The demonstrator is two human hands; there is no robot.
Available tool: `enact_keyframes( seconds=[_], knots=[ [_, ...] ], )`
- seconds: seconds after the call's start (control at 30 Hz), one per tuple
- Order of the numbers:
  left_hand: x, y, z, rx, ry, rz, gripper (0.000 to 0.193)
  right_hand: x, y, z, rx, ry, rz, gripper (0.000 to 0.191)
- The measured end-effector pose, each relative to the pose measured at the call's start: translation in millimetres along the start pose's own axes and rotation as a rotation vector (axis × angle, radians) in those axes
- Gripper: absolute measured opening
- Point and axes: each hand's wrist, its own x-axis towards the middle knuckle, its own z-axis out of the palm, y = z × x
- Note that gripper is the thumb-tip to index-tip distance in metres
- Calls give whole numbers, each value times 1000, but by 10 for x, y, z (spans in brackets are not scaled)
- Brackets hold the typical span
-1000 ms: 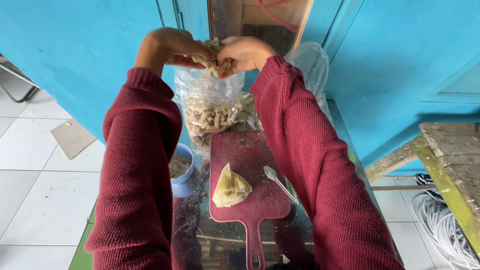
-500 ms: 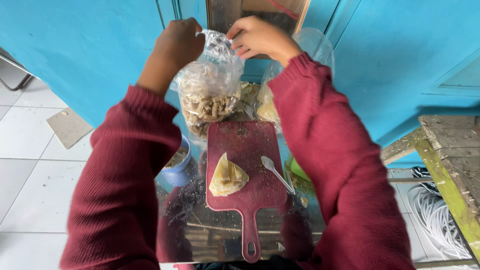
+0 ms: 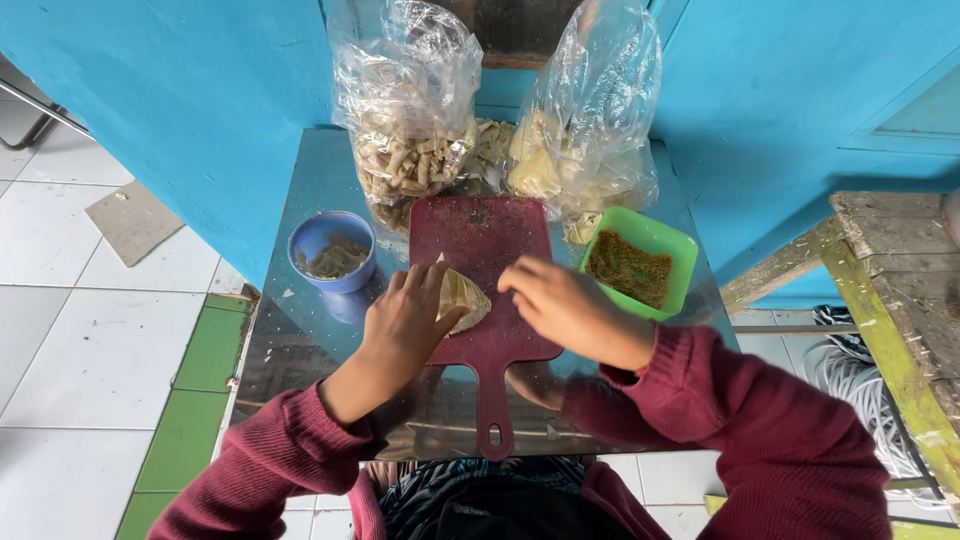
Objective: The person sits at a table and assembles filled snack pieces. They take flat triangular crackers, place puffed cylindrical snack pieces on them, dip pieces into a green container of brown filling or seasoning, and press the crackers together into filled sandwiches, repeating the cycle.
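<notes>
Wrapper [image 3: 462,298], a pale folded triangle, lay on the red board [image 3: 480,235], and the left hand [image 3: 405,325] was cupped over its near edge, fingers curled down onto it, pinning rather than gripping. The right hand [image 3: 560,305] sat just beside it on the board, fingers bent and drawn together; whether it held anything underneath could not be told.

Judging from that loose hold, the fold could have sprung open if the left fingers lifted, and any filling inside would have spilled onto the board. The board's handle [image 3: 494,415] hung toward the table's near edge, so a push from either wrist might have slid it off the shiny metal top [image 3: 300,330].

Just right of the right hand stood a green tray [image 3: 682,250] of brown crumbs, close enough for a sleeve to tip. A blue bowl [image 3: 312,240] sat near the left hand. Behind the board, two tall clear bags [image 3: 410,110] leaned upright and could have slumped forward.
</notes>
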Motion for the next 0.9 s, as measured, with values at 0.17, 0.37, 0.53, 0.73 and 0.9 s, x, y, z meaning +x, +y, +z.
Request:
enact_keyframes(
  seconds=[0.17,0.37,0.53,0.73,0.9],
  knots=[
    [78,-169,315,-108,-39,-100,82,-43,58,416,217,171,-270,55],
    [194,-545,350,-523,-189,-136,65,250,191,586,364,86,-236,69],
    [105,-692,353,-591,-145,-257,43,322,316,720,534,-94,12,67],
    [95,-826,373,-760,-37,-259,38,424,394,970,694,-93,19,62],
    [37,-721,335,-632,52,-192,42,464,311,1028,712,-86,-35,59]
  ],
)
